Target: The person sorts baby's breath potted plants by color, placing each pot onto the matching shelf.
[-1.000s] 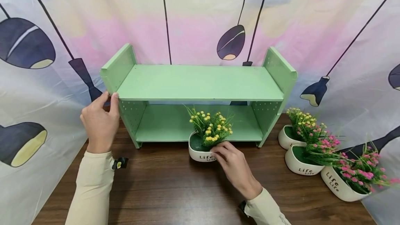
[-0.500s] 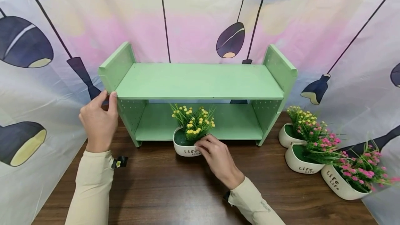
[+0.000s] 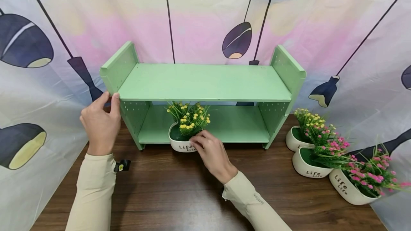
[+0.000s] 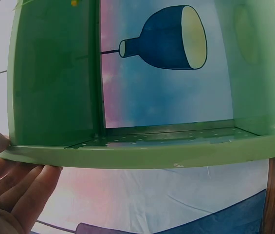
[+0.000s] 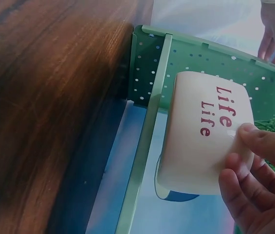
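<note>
A light green two-tier shelf stands on the wooden table, its side panels dotted with holes. My left hand grips the front edge of the left panel, thumb on one face and fingers on the other. With thumb and fingers, my right hand pinches the rim of a white flowerpot with artificial yellow flowers. It is upright in front of the lower board, overlapping its front edge in the head view. In the right wrist view, the pot's "Life Life" side shows beside the board's edge.
Three more white flowerpots stand at the table's right: a yellow-flowered pot behind, a pink-flowered pot in the middle and another pink-flowered pot in front. A curtain printed with lamps hangs close behind the shelf.
My right hand has carried the yellow-flowered pot leftward and back toward the lower board. My left hand keeps its grip on the shelf's left panel.
</note>
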A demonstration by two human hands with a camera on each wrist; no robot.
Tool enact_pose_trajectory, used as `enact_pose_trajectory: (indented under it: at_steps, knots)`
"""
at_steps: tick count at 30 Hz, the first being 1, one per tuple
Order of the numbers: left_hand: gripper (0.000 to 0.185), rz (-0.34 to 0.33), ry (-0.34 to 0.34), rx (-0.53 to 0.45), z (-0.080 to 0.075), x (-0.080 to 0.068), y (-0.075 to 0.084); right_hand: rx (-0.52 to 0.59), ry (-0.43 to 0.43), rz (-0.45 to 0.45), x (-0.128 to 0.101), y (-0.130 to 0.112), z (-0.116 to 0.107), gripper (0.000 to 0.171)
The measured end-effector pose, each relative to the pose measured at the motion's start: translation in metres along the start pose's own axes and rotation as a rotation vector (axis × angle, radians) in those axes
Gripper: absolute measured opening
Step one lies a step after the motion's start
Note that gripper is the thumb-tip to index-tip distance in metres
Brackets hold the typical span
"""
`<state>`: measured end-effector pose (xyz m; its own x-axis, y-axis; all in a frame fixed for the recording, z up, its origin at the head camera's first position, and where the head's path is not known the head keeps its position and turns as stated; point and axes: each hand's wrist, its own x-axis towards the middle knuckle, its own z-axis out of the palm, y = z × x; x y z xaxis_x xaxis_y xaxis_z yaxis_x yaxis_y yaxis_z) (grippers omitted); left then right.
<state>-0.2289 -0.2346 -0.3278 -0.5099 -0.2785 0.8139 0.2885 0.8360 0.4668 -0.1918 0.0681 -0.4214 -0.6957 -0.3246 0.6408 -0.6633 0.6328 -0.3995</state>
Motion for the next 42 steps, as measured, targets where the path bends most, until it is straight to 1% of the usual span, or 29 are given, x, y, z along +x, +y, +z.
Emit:
enact_pose_trajectory:
  at_steps: [13, 20, 27, 36, 42]
  knots:
    - [0.037, 0.008, -0.002, 0.004, 0.0, 0.0, 0.0, -0.024, -0.026, 0.021, 0.028, -0.003, 0.019, 0.009]
    - [0.037, 0.006, -0.008, -0.004, 0.003, 0.001, -0.001, 0.003, -0.04, 0.053, 0.04, 0.002, 0.032, 0.011]
    - [0.037, 0.007, -0.002, 0.004, 0.003, 0.002, -0.003, 0.007, -0.058, 0.073, 0.047, 0.006, 0.044, 0.013]
    - [0.037, 0.006, -0.011, 0.003, 0.004, 0.002, -0.001, 0.019, -0.041, 0.068, 0.051, 0.006, 0.047, 0.013]
    - [0.039, -0.004, -0.01, 0.003, 0.002, 0.002, -0.001, 0.019, -0.065, 0.077, 0.052, 0.004, 0.052, 0.014]
